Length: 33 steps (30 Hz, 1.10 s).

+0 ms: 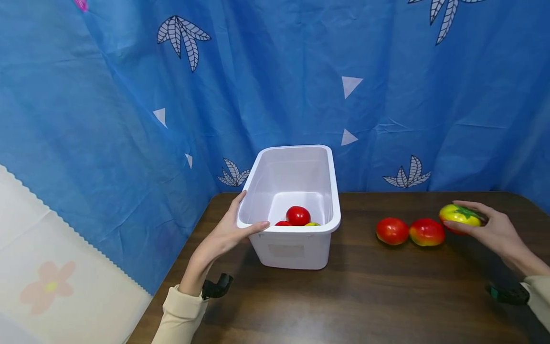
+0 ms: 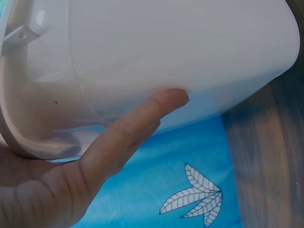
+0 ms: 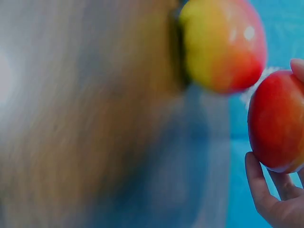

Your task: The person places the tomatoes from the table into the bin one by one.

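A white bin [image 1: 292,251] stands on the table, its near left corner spanned by my left hand [image 1: 227,231]. My left thumb lies along the front rim; in the left wrist view straight fingers [image 2: 128,130] press the outer wall [image 2: 190,42]. At the right, my right hand [image 1: 498,231] grips a red-and-yellow tomato [image 1: 460,215] with a green leafy top between thumb and fingers. The right wrist view shows its red side [image 3: 275,123] by the fingertips. Just left of it sit a red-and-yellow fruit [image 1: 427,232] and a red tomato [image 1: 392,231].
Inside the bin lie a red tomato [image 1: 298,216] and parts of other red and yellow fruit, partly hidden by the front rim. The brown table [image 1: 365,301] meets a blue patterned curtain [image 1: 275,86] behind. A pale cloth [image 1: 51,267] hangs at the left.
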Tool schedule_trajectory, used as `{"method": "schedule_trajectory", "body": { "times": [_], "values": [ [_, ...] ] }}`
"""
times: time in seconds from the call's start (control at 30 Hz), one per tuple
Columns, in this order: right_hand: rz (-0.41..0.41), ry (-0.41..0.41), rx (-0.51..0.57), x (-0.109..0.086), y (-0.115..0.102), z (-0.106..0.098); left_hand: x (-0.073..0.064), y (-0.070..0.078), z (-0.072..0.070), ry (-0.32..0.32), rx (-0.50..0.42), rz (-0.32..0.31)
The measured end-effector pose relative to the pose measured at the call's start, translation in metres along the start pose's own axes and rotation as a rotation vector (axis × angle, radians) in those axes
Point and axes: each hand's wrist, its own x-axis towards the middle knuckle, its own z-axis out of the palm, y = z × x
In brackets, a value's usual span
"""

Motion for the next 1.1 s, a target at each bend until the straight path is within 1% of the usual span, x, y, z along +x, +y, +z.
{"method": "schedule_trajectory", "body": {
  "times": [0.13, 0.27, 0.37, 0.6, 0.77, 0.93, 1.03, 1.1],
  "values": [
    [-0.053, -0.045, 0.065, 0.003, -0.024, 0.003, -0.001, -0.001, 0.000, 0.003, -0.003, -0.003],
    [-0.094, -0.099, 0.135, 0.006, -0.053, 0.009, -0.001, -0.002, 0.001, 0.009, -0.005, -0.004],
    [-0.116, -0.120, 0.162, 0.006, -0.079, 0.015, -0.001, -0.001, 0.002, 0.007, -0.007, -0.007],
    [-0.215, -0.179, 0.231, 0.005, -0.146, 0.025, -0.001, -0.001, 0.002, 0.008, -0.008, -0.008],
    [-0.259, -0.204, 0.259, 0.006, -0.189, 0.033, -0.002, -0.002, 0.002, 0.010, -0.014, -0.014],
    [-0.309, -0.240, 0.300, 0.011, -0.222, 0.043, -0.002, -0.003, 0.003, 0.014, -0.012, -0.015],
    [-0.346, -0.251, 0.317, 0.015, -0.239, 0.047, -0.002, -0.002, 0.003, 0.018, -0.009, -0.019],
    [-0.356, -0.263, 0.333, 0.019, -0.251, 0.049, -0.001, -0.001, 0.004, 0.020, -0.007, -0.019]
  ]
}}
